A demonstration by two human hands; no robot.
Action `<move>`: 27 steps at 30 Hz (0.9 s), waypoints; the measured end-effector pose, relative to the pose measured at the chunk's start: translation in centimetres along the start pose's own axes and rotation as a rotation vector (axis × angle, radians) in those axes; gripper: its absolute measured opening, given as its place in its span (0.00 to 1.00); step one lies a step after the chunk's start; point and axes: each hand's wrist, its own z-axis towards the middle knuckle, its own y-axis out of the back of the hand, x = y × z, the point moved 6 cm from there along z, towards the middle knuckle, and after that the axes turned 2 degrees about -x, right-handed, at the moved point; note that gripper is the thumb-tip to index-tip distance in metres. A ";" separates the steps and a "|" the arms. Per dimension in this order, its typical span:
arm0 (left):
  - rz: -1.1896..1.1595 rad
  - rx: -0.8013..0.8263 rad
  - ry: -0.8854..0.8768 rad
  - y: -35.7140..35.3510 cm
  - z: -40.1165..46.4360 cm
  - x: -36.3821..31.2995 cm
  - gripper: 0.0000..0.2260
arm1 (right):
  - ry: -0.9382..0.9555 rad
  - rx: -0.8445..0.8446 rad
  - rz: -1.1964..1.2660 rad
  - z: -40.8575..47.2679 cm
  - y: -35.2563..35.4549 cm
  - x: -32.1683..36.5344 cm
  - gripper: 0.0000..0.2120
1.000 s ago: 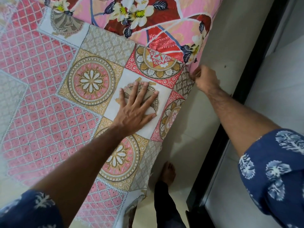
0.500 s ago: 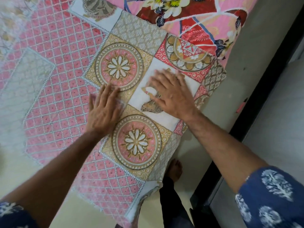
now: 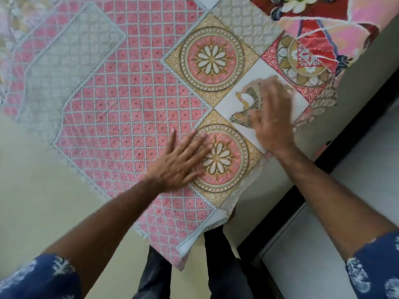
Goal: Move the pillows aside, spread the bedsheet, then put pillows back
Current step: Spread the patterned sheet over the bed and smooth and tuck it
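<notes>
A patterned bedsheet (image 3: 133, 100) in pink lattice, gold medallions and white squares covers the bed corner below me. My left hand (image 3: 181, 162) lies flat on it, fingers spread, next to a flower medallion. My right hand (image 3: 273, 117) presses flat on the white square with a brown motif, close to the bed's right edge, and looks motion-blurred. A pink and red floral pillow (image 3: 319, 20) lies at the top right, along the bed's edge.
A beige floor (image 3: 32, 201) lies left of the bed corner. A black frame (image 3: 287, 208) and a pale grey surface (image 3: 323, 244) run along the right. My legs in dark trousers (image 3: 224, 266) stand at the bed corner.
My right hand came from the sheet's edge by the pillow onto the white square. My left hand slid toward me and left, then onto the flower medallion. The view shifted down along the bed.
</notes>
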 end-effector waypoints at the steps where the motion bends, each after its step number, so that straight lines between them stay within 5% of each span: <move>1: -0.002 0.002 -0.066 -0.2 -0.7 -1.3 0.31 | 0.200 0.097 -0.001 -0.8 -0.7 3.1 0.33; 8: -0.026 0.027 -0.465 -1.5 -9.7 -4.4 0.28 | 0.861 0.431 -0.241 -14.7 -3.6 9.4 0.36; 10: -0.013 -0.026 -0.389 -0.6 -11.3 -2.5 0.26 | 1.032 0.517 -0.251 -18.5 -3.1 8.9 0.35; 14: -0.057 -0.065 0.132 0.7 -11.4 3.5 0.29 | 1.321 0.648 -0.141 -21.7 -1.7 8.7 0.27; 17: -0.085 0.021 0.270 -0.5 -12.2 5.7 0.34 | 1.180 0.459 -0.038 -18.7 -1.1 12.4 0.21; 20: 0.001 0.109 -0.005 -1.6 -13.5 2.8 0.37 | 0.750 0.283 -0.115 -12.7 -1.3 16.6 0.26; 23: 0.015 0.153 -0.237 -1.6 -16.2 0.2 0.35 | 0.289 0.319 -0.194 -10.7 -3.2 18.1 0.33; 27: 0.073 0.166 -0.212 -1.8 -19.5 1.5 0.31 | 0.391 0.440 -0.305 -18.6 -6.1 20.6 0.40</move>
